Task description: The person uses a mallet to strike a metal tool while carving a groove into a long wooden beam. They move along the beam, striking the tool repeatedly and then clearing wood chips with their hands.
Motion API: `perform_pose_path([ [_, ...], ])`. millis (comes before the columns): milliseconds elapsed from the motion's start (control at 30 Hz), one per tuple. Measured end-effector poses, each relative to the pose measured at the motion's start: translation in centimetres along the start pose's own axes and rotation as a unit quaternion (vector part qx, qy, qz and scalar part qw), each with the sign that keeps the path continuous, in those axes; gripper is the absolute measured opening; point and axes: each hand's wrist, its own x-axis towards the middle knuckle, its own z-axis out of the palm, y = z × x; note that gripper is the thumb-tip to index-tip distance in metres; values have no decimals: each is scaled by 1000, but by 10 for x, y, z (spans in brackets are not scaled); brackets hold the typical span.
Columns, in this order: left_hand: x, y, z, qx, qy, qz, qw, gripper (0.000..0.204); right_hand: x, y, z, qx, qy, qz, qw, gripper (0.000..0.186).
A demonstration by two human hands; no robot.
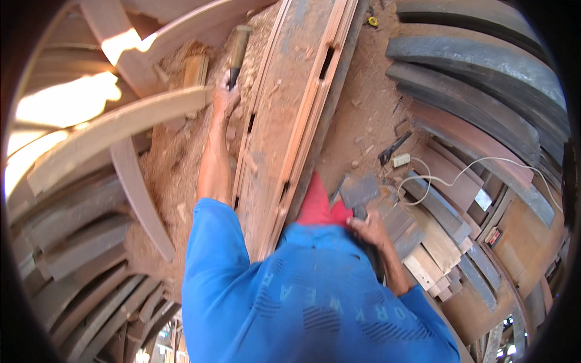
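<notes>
My left hand (226, 97) is closed around the dark lower part of a chisel (239, 51). Its round wooden handle points away from me, and the blade is hidden. Between my arms runs a long wooden beam (284, 103) with grooved edges and several dark slots. My left hand is just left of this beam, over the chip-covered ground. On the beam's other side, near my red-clad leg (316, 202), my right hand (372, 228) grips the dark handle of a tool with a flat, squarish grey head (359, 191).
Curved timbers (127, 118) are stacked at left, and more grey curved pieces (478, 60) at right. Wood offcuts (433, 266) lie beside my right arm. A white cord (448, 181) runs from a pale socket block (401, 160). A yellow tape measure (373, 22) lies far ahead.
</notes>
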Motion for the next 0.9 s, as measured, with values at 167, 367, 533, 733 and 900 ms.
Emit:
perform_pose_path([
  [167, -127, 155, -102, -231, 33, -14, 972, 18, -3, -36, -16, -94, 31, -158, 982, 38],
  [367, -221, 283, -173, -424, 6, 138, 895, 23, -61, -135, -43, -39, 54, -335, 940, 36],
  [533, -261, 338, -154, -347, -24, 157, 924, 15, -132, -181, -57, 97, 64, -533, 838, 31],
  [733, -288, 336, -116, -260, -7, 121, 958, 20, -200, -190, -80, 197, 87, -640, 737, 24],
  [900, -292, 330, -111, -276, 14, 111, 955, 22, -210, -185, -99, 233, 83, -703, 667, 19],
])
